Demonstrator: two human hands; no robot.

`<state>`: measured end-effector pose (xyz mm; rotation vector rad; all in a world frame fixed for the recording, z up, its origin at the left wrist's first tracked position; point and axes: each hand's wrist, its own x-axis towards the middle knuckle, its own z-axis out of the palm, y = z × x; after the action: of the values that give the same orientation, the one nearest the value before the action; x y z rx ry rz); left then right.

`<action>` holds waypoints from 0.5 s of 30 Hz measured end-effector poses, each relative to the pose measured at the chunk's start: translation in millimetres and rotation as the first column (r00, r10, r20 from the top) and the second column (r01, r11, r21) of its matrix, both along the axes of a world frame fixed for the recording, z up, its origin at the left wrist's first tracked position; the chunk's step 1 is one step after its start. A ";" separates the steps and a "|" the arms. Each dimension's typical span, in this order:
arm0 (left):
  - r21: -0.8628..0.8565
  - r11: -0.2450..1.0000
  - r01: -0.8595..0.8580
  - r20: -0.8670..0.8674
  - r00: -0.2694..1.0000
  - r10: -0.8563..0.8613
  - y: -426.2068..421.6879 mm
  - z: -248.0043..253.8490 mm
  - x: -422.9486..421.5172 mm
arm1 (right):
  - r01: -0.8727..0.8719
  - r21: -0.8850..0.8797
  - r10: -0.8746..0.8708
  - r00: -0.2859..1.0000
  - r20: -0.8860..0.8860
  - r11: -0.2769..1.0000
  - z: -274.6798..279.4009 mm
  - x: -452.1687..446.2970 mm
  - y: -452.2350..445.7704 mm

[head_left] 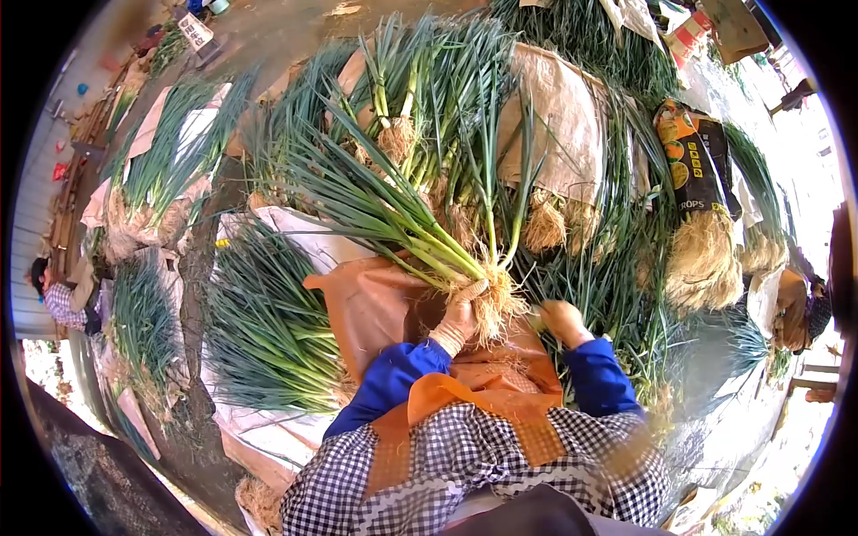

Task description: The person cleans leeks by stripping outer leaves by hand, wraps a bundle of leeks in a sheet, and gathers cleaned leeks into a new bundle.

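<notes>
My left hand [457, 325] is wrapped round the root end of a bunch of green onions [429, 239]. The leaves fan up and to the left, and a couple of stalks point straight up. Pale stringy roots [497, 304] hang over the thumb side. Just right of the roots is my right hand [563, 322], fingers curled closed; a small pale bit shows at its fingertips, too small to name. Beneath the bunch an orange-brown apron [357, 308] covers my lap.
A pile of green onions [268, 322] lies to my left on white sheeting. Ahead, more bunches surround a tan sack [554, 125]. A black printed bag [697, 165] covers onions at right. Other people sit far left [64, 299] and far right [809, 304].
</notes>
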<state>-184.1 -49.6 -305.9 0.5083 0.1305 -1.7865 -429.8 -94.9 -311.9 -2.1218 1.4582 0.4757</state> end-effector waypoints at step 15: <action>-0.068 0.997 0.045 0.081 0.996 -0.039 -2.9 28.1 -1.8 | 0.311 0.592 -0.659 0.196 0.726 0.744 -14.3 133.1 -119.1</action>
<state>-185.9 -52.5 -277.8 0.5346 0.0022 -1.8025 -296.7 -213.9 -326.2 -1.0695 1.1009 -0.6596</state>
